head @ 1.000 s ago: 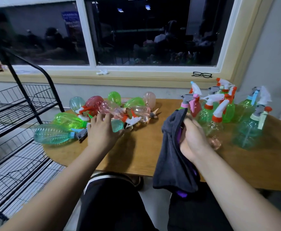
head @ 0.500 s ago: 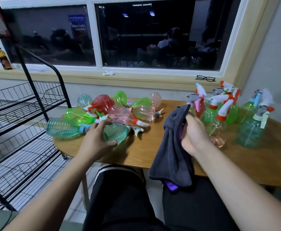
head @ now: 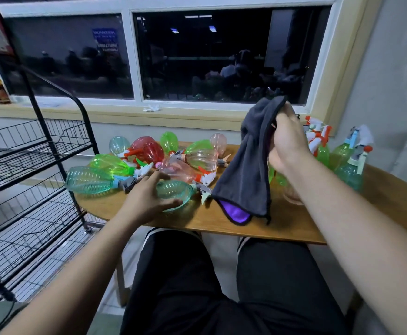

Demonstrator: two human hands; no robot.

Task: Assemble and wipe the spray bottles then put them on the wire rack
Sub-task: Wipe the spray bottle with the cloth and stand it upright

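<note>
Pick-up step: our left hand (head: 149,199) wraps the teal bottle (head: 174,189) lying on the table (head: 284,228), our right hand (head: 287,143) clutches the raised grey cloth (head: 243,175); next, we judge, bottle must meet cloth for wiping.

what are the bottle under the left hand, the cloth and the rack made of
Teal bottle: likely thin plastic, glossy and see-through, with ribs. Cloth: soft fabric, perhaps microfibre; matte grey, purple underside, hangs in limp folds. Wire rack: seemingly metal, black coated, thin rigid bars.
</note>
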